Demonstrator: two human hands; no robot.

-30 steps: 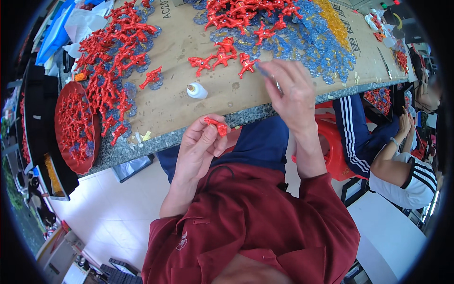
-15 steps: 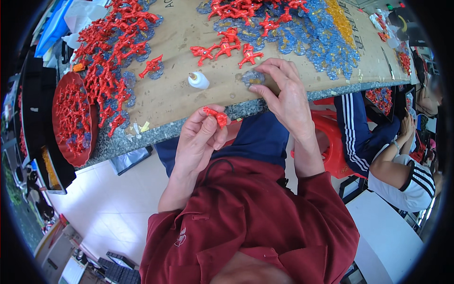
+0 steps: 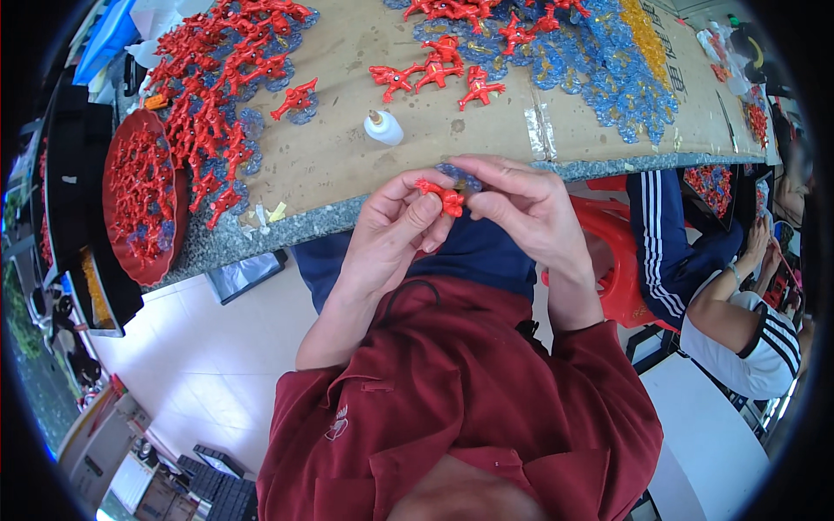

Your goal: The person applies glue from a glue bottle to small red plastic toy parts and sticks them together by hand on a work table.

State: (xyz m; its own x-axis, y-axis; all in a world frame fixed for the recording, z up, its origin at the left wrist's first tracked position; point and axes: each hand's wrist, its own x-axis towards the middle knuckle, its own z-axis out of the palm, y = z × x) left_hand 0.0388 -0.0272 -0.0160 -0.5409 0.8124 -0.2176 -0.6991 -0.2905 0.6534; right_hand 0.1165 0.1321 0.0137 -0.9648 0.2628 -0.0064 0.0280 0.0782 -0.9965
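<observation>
Between the fingers and thumb of my left hand (image 3: 395, 227) is a small red plastic figure (image 3: 443, 198). My right hand (image 3: 534, 213) pinches a clear bluish plastic base (image 3: 463, 178) right beside the figure. Both hands meet just in front of the table edge, over my lap; whether the two parts touch I cannot tell. On the cardboard beyond them stands a small white dropper bottle (image 3: 383, 128). Several loose red figures (image 3: 480, 87) lie past the bottle. One red figure on a clear base (image 3: 298, 102) lies to its left.
Red figures on clear bases (image 3: 204, 95) are heaped at the left, beside a red dish (image 3: 143, 200) of figures. Clear blue bases (image 3: 621, 95) and yellow pieces (image 3: 647, 43) pile up at the far right. A stone table edge (image 3: 321, 221) borders the cardboard. Another person (image 3: 734, 321) sits at right.
My right hand has lifted the clear base off the cardboard and brought it toward me, to the figure. My left hand, still pinching the figure, has moved slightly right and up.
</observation>
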